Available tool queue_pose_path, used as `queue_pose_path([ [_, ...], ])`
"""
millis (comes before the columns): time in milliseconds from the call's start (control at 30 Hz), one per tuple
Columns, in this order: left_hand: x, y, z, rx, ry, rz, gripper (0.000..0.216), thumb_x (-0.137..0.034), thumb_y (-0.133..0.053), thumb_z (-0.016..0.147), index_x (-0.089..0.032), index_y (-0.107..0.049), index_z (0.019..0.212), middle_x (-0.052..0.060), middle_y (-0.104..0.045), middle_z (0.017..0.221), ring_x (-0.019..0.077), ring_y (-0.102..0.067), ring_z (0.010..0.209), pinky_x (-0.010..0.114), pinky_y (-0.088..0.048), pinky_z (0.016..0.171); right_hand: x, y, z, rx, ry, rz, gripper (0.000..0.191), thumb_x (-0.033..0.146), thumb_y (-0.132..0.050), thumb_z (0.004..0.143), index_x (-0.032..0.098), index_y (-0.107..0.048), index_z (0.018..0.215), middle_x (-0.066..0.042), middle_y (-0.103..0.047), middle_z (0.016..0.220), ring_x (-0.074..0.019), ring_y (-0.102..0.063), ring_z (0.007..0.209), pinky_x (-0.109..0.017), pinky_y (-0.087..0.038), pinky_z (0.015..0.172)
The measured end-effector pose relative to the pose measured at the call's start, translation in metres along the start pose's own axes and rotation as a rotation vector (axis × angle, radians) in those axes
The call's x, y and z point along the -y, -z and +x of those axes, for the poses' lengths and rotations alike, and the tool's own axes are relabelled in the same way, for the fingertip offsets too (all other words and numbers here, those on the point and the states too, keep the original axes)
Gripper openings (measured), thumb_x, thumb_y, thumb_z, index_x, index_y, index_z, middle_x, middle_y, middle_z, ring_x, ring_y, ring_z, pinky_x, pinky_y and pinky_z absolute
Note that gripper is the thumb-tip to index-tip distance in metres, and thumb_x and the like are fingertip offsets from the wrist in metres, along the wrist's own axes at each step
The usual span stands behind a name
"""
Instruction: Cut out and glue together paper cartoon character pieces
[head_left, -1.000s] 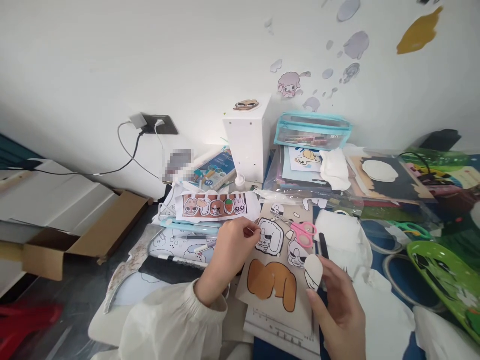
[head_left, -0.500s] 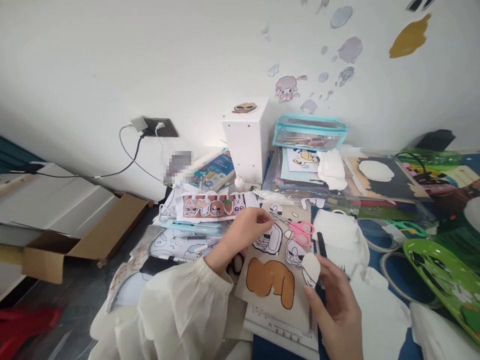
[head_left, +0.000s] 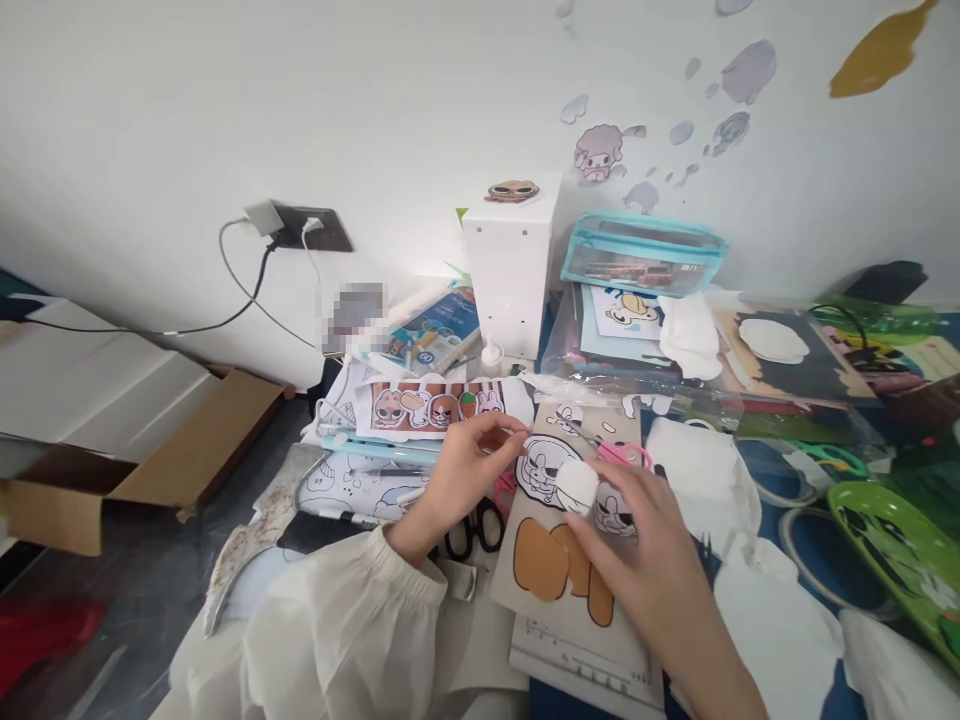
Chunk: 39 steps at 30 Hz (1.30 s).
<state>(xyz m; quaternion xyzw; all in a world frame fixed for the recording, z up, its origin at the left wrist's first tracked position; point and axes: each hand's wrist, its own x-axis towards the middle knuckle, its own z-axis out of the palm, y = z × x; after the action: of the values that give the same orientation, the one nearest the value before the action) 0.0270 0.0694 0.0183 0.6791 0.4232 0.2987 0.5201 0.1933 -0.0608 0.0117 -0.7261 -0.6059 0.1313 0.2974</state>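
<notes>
My right hand (head_left: pixel 645 520) pinches a small white rounded cutout (head_left: pixel 579 486) between thumb and fingers, over a grey card (head_left: pixel 501 585). Printed on that card are orange-brown shapes (head_left: pixel 541 565) with dark outlines. A black-and-white cartoon figure cutout (head_left: pixel 541 462) lies above them, partly behind the piece in my right hand. My left hand (head_left: pixel 476 465) is at the card's upper left edge, thumb and fingertips pinched together; anything between them is too small to make out. Pink-handled scissors (head_left: pixel 626 454) lie just beyond my right fingers, partly hidden.
Black-handled scissors (head_left: pixel 480 530) lie below my left wrist. A cartoon strip (head_left: pixel 442 405) and a blue pen-like tool (head_left: pixel 382 446) are behind it. To the right are white padded pieces (head_left: pixel 694 470), tape rolls (head_left: pixel 832 560) and a green tray (head_left: pixel 892 560). A white box (head_left: pixel 510 270) stands behind.
My right hand has moved up and left with the white cutout, nearer my left hand, now over the cartoon figure. The camera view has shifted slightly.
</notes>
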Motion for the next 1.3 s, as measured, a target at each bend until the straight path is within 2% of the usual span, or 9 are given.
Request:
queue_pose_path([
  [133, 0.008, 0.003, -0.006, 0.048, -0.01, -0.038, 0.016, -0.03, -0.059, 0.084, -0.015, -0.065, 0.085, 0.006, -0.069, 0.083, 0.0179, -0.067, 0.075, 0.028, -0.052, 0.07, 0.001, -0.022, 0.03, 0.014, 0.062, -0.104, 0.034, 0.035, -0.059, 0.082, 0.025, -0.059, 0.115, -0.009, -0.056, 0.104, -0.0306, -0.051, 0.101, -0.049, -0.04, 0.084],
  [267, 0.013, 0.008, -0.008, 0.089, 0.003, -0.046, 0.013, -0.027, -0.06, 0.085, -0.015, -0.066, 0.084, 0.005, -0.07, 0.083, 0.0167, -0.065, 0.076, 0.026, -0.05, 0.07, -0.006, -0.031, 0.029, 0.028, 0.089, -0.175, 0.038, 0.037, -0.061, 0.08, 0.026, -0.06, 0.116, -0.01, -0.054, 0.103, -0.0323, -0.049, 0.1, -0.048, -0.038, 0.078],
  [667, 0.012, 0.008, -0.009, 0.18, 0.037, -0.032, 0.011, -0.023, -0.057, 0.088, -0.016, -0.065, 0.087, 0.001, -0.066, 0.081, 0.0117, -0.061, 0.071, 0.022, -0.048, 0.064, -0.014, -0.024, 0.028, 0.09, 0.198, -0.244, 0.038, 0.038, -0.057, 0.086, 0.03, -0.054, 0.123, -0.008, -0.051, 0.109, -0.029, -0.048, 0.101, -0.043, -0.037, 0.076],
  [1067, 0.01, 0.009, -0.01, 0.291, -0.023, 0.079, 0.012, -0.023, -0.053, 0.091, -0.019, -0.064, 0.093, 0.001, -0.066, 0.091, 0.0109, -0.059, 0.073, 0.02, -0.047, 0.063, -0.013, -0.021, 0.029, 0.116, 0.19, -0.246, 0.038, 0.039, -0.055, 0.087, 0.029, -0.056, 0.123, -0.009, -0.052, 0.107, -0.0302, -0.049, 0.101, -0.044, -0.038, 0.076],
  [1167, 0.011, 0.008, -0.01, 0.297, -0.018, 0.095, 0.013, -0.025, -0.052, 0.091, -0.019, -0.064, 0.094, 0.002, -0.067, 0.093, 0.0126, -0.06, 0.077, 0.02, -0.047, 0.061, -0.016, -0.017, 0.029, 0.164, 0.179, -0.189, 0.038, 0.036, -0.051, 0.09, 0.03, -0.053, 0.127, -0.008, -0.052, 0.11, -0.0293, -0.049, 0.105, -0.044, -0.038, 0.079],
  [1300, 0.011, 0.007, -0.01, 0.285, -0.037, 0.098, 0.013, -0.023, -0.053, 0.091, -0.02, -0.065, 0.094, 0.002, -0.067, 0.094, 0.0128, -0.061, 0.079, 0.022, -0.049, 0.07, -0.019, -0.015, 0.029, 0.17, 0.181, -0.135, 0.036, 0.032, -0.049, 0.091, 0.031, -0.054, 0.127, -0.007, -0.053, 0.111, -0.0286, -0.047, 0.111, -0.045, -0.036, 0.086],
])
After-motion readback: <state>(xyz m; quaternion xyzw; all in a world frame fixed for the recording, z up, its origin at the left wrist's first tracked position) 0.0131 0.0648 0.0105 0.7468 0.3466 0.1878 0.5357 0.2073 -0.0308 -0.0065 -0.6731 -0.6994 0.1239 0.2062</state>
